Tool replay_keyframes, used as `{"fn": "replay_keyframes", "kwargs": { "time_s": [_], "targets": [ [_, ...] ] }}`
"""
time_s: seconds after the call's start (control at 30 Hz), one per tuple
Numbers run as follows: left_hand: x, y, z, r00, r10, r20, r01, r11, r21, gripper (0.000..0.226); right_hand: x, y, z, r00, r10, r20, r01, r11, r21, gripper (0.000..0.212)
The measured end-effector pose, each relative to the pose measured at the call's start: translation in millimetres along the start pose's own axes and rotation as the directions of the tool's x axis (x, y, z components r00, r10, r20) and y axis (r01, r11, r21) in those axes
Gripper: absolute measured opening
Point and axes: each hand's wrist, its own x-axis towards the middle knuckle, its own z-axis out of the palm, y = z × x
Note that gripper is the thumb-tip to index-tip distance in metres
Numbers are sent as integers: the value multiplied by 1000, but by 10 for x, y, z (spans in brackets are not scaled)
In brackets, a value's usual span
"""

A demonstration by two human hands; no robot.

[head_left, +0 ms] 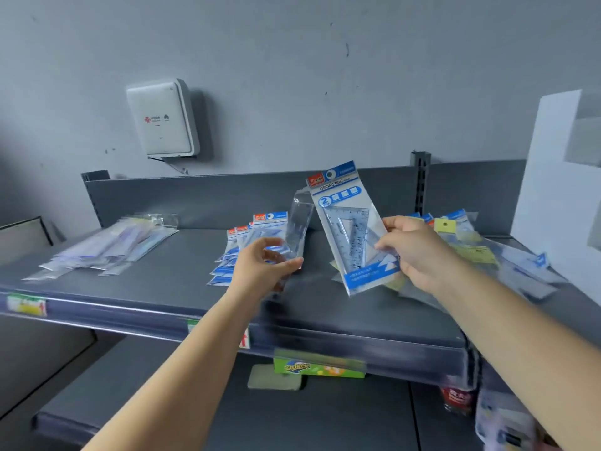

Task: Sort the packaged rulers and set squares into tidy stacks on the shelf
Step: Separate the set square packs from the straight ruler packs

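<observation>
Both forearms reach up from the bottom of the head view toward the grey shelf (325, 307). My left hand (260, 265) curls its fingers and thumb round the lower end of a clear ruler packet (299, 222), which stands tilted above the middle of the shelf. My right hand (413, 252) pinches the edge of a set-square packet (351, 229) with a blue and red header, held upright and well off the shelf surface, just beside the clear one.

Judging by how things lie, I am partway through. At the left end a pile of long clear ruler packets (107, 249) is gathered, though it fans out loosely and is not squared up. Near the middle, right behind my left hand, a stack of blue set-square packets (240, 245) overlaps in a staggered row; that looks like the home for the packet in my right hand. On the right, behind my right wrist, an unsorted heap (481, 252) of mixed packets with yellow tags sprawls across the shelf, so I reckon a fair share of the sorting remains.

Below, a green box (318, 369) sits on the lower shelf, and a white wall unit (162, 118) hangs above.
</observation>
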Motion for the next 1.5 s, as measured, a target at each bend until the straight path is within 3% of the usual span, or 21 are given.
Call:
{"fn": "replay_keyframes", "kwargs": {
  "time_s": [0.2,0.47,0.6,0.67,0.73,0.83,0.9,1.03,1.27,1.5],
  "targets": [
    [154,-125,-585,1000,-27,-16,24,983,-182,44,81,-13,780,1000,18,2,-18,997,77,30],
    [496,-238,-1255,993,-33,115,63,963,-263,30,266,-92,1556,995,15,-96,3,983,185,33],
    [706,-324,-1469,993,-64,99,90,954,-287,29,439,-134,1775,988,-45,-150,61,993,100,34],
    [790,-378,-1544,992,-64,107,92,954,-284,33,549,-127,1838,982,-72,-174,58,995,-85,50],
    [849,-439,-1592,990,-54,127,88,956,-279,37,617,-109,1898,971,-106,-216,24,936,-350,67],
    [917,-503,-1663,991,-56,122,91,949,-303,38,620,-91,2067,940,-297,-171,120,753,-647,64],
    [945,-508,-1719,993,-63,103,93,940,-328,38,593,-107,2243,933,-356,-51,231,699,-676,55],
    [968,-517,-1926,998,-48,35,57,941,-333,43,557,-113,2668,915,-340,217,393,631,-669,40],
    [1122,-626,-2525,998,-29,-54,15,968,-252,45,628,-100,3419,877,-293,382,481,562,-673,25],
    [1490,-769,-3234,1000,14,-27,-17,992,-125,48,801,-77,4105,835,-336,436,509,170,-844,24]
  ]
}}
